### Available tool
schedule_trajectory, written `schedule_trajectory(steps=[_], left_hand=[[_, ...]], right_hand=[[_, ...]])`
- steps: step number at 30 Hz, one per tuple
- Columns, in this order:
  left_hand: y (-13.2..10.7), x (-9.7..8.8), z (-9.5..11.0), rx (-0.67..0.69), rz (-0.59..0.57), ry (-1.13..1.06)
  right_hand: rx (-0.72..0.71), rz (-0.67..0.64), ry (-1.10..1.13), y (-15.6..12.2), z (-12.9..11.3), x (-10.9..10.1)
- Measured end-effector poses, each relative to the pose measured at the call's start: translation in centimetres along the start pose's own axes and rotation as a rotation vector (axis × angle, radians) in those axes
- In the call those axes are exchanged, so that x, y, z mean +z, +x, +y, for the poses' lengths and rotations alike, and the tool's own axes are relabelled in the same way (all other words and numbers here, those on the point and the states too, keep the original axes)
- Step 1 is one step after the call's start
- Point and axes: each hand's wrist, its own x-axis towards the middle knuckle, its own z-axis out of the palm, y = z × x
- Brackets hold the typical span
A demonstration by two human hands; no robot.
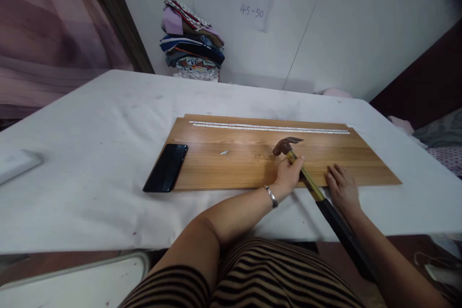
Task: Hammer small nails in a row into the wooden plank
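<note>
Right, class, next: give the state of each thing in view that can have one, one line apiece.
Hammer, slanted, held near its head.
Left hand, closed around the hammer.
Board, lying flat.
Right hand, resting on the board.
Nails, loose in a small heap.
Phone, lying flat, screen dark.
White strips, straight, side by side.
Clothes, folded and stacked.

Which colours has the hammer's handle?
The handle is yellow, with a black grip, as the head view shows.
</note>
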Motion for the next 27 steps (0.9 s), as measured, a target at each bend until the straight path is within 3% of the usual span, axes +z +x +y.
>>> schedule_trajectory(steps=[8,17,27], left_hand=[[-0.26,0.01,0.37,0.038,0.006,0.026],[-0.53,0.08,0.76,-0.008,-0.014,-0.039],[-0.21,-0.02,0.14,0.024,-0.001,0.013]], right_hand=[[-0.002,0.017,0.006,0.01,-0.10,0.04],[0.014,0.014,0.023,-0.03,-0.15,0.05],[0.012,0.004,0.017,-0.02,-0.01,0.15]])
